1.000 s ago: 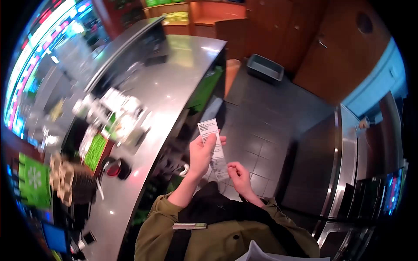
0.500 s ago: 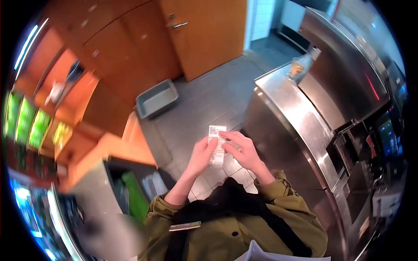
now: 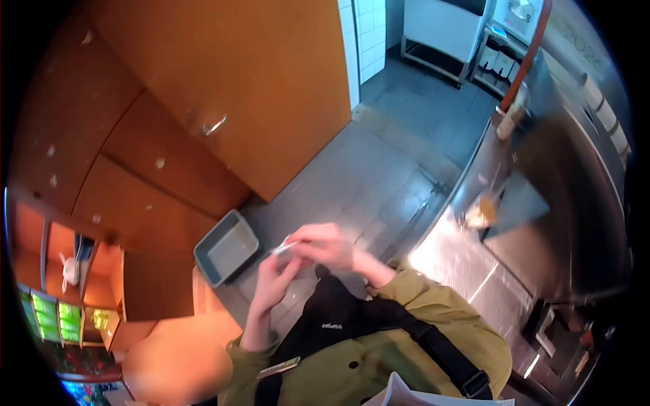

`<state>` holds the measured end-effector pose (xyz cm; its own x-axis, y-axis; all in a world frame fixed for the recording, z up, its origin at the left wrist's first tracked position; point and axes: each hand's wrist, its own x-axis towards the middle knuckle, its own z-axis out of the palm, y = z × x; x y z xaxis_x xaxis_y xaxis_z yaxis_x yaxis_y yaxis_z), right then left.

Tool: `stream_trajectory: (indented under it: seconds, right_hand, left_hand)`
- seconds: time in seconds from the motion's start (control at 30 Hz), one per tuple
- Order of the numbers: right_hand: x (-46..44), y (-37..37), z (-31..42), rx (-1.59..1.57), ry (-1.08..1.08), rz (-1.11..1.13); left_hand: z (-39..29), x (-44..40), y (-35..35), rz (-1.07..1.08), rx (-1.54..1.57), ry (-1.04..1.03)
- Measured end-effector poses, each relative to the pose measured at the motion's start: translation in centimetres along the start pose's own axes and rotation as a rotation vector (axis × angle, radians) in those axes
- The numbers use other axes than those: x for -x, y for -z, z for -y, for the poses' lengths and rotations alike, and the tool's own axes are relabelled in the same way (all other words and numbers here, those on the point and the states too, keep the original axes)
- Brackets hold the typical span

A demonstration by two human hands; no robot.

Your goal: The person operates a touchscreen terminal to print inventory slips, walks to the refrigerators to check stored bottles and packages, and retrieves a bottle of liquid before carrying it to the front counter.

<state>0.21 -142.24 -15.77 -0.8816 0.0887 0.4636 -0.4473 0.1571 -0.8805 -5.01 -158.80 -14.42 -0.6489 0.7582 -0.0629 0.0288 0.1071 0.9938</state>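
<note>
Both hands meet in front of the body at a small white paper slip [image 3: 285, 247], seen almost edge-on and blurred. My left hand [image 3: 272, 281] comes up from below, its thumb and fingers closed on the slip's lower side. From the right, my right hand [image 3: 323, 245] lies across the slip with its fingers bent and pressed to it. Most of the paper is hidden by the fingers, and its print cannot be read.
A grey plastic tub [image 3: 229, 252] sits on the floor beyond my left hand. A brown wooden door [image 3: 271, 88] stands ahead. On the right runs a steel counter [image 3: 450, 260] with a cup-like item [image 3: 482, 214]. Shelves [image 3: 101, 281] with green packs are at the left.
The view has swung right, from the counter toward the door and steel worktop. The slip, earlier long and open, now shows only as a small piece between both hands.
</note>
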Motion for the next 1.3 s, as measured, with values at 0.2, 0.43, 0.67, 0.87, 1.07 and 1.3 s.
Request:
stream_trajectory:
  seconds: [0.2, 0.43, 0.67, 0.87, 1.07, 1.3]
  right_hand:
    - [-13.2, 12.6, -11.3, -0.178, -0.134, 0.09]
    - [-15.1, 36.3, -9.1, 0.192, -0.327, -0.601]
    - [-13.0, 54.8, -12.7, 0.14, -0.371, -0.93]
    - [-19.5, 75.2, -17.0, 0.185, -0.377, -0.495]
    - [-23.7, 97.6, -23.3, 0.249, -0.382, -0.249]
    - [-14.1, 123.9, -15.2, 0.301, -0.447, -0.64]
  left_hand:
    - [0.4, -21.6, 3.6, 0.177, -0.139, 0.049]
    - [-5.9, -53.0, -10.6, 1.095, -0.084, 0.095]
    - [-6.0, -71.4, -29.0, 1.398, -0.059, -0.164]
    - [-8.8, -85.7, -34.7, 1.149, -0.094, 0.144]
    - [-8.5, -101.7, -46.8, 0.986, -0.034, 0.193]
    - [-16.0, -115.8, -77.0, 1.343, -0.026, 0.046]
